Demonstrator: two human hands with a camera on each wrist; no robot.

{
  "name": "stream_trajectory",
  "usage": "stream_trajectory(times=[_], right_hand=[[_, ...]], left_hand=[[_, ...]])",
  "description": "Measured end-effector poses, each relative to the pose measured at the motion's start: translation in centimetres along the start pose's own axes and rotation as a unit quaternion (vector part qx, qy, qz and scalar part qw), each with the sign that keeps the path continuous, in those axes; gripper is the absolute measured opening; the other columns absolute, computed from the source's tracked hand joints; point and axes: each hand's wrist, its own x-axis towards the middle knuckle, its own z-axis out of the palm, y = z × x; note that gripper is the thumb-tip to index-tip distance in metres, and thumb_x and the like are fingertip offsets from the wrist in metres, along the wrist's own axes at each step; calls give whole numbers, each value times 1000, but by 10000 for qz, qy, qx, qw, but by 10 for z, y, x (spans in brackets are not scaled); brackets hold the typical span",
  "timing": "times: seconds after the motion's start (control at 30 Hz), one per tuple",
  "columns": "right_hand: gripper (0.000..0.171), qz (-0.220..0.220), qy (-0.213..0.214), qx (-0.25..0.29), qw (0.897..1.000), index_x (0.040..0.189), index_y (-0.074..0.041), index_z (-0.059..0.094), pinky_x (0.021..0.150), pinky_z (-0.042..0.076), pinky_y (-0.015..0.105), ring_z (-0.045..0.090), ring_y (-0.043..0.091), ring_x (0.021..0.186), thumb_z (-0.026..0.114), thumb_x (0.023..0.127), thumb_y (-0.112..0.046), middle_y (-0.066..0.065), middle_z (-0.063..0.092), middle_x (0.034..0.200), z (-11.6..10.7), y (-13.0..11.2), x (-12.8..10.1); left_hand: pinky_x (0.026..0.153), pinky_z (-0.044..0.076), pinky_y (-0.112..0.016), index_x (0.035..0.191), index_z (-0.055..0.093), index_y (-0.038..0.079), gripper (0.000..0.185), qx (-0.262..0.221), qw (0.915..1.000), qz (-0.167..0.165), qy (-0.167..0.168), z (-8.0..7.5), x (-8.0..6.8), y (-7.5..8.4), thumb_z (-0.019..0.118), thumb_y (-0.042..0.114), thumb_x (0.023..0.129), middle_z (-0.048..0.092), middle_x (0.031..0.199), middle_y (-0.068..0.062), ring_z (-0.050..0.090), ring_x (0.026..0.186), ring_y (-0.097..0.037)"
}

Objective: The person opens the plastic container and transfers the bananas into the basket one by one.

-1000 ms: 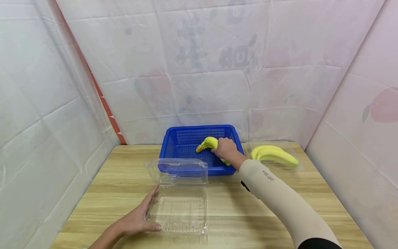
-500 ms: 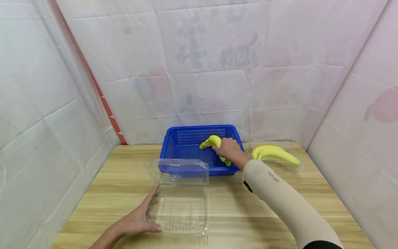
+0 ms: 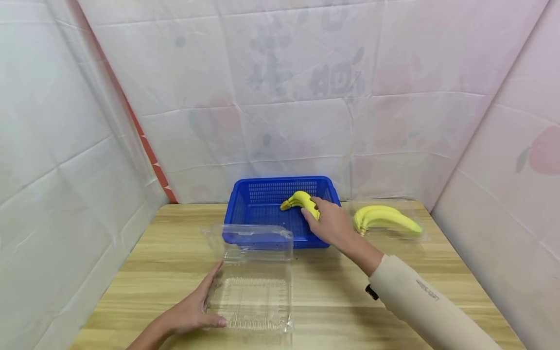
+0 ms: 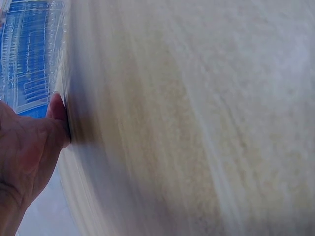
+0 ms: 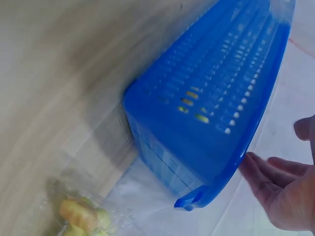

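A bunch of bananas lies in the blue plastic basket, partly hidden by my right hand. That hand hovers over the basket's right front part, thumb and fingers apart. In the right wrist view its fingers overlap the basket rim, with nothing held between them; yellow shows through the slots. A clear plastic clamshell box stands with its lid raised toward the basket. My left hand rests along the box's left side, index finger and thumb spread at its back and front corners.
Another bunch of bananas sits in a clear box at the back right, beside the basket. The wooden table is bordered by pale cloth walls at the back and both sides.
The bananas in the basket shifted slightly right. My right hand has loosened from them and drawn back toward me and rightward. My left hand and the clamshell box stay in place.
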Motion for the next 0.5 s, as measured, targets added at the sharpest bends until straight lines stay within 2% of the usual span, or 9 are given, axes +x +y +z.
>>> stream_trajectory(times=[0.1, 0.17, 0.3, 0.4, 0.5], right_hand=[[49, -406, 411, 164, 9982, 141, -5, 67, 80, 63, 51, 76, 31, 100, 62, 107, -41, 15, 79, 117, 0, -2, -16], [39, -755, 709, 243, 9943, 132, -5, 72, 75, 62, 45, 74, 27, 93, 66, 106, -35, 12, 79, 108, -1, -1, -28], [16, -1573, 1308, 376, 9781, 111, -10, 76, 66, 58, 33, 68, 16, 79, 74, 100, -21, 3, 75, 92, 1, 3, -52], [5, -2021, 1471, 523, 9668, 100, -14, 75, 65, 58, 27, 68, 10, 76, 77, 96, -15, -2, 73, 87, 4, 5, -67], [8, -2228, 1296, 786, 9630, 96, -17, 74, 64, 58, 24, 66, 4, 76, 77, 94, -10, -6, 73, 85, 8, 6, -78]], left_hand=[[114, 31, -84, 171, -18, 29, 135, 0, 10000, -6, 22, 1, 0, -1, 89, 20, 88, -10, 177, -31, 12, 159, -64], [114, 31, -85, 171, -18, 30, 135, -36, 10000, -10, 23, 2, 1, -2, 88, 19, 88, -9, 177, -31, 11, 159, -64], [113, 31, -86, 171, -17, 29, 134, -82, 10000, -12, 4, 1, 2, -2, 88, 19, 89, -8, 177, -32, 13, 158, -64], [111, 34, -86, 171, -17, 30, 130, -77, 10000, -10, -1, 0, 2, -3, 86, 19, 91, -5, 177, -31, 15, 158, -63], [108, 37, -87, 171, -16, 33, 127, -64, 10000, -24, 18, -1, 2, -5, 83, 19, 93, -2, 178, -29, 18, 158, -62]])
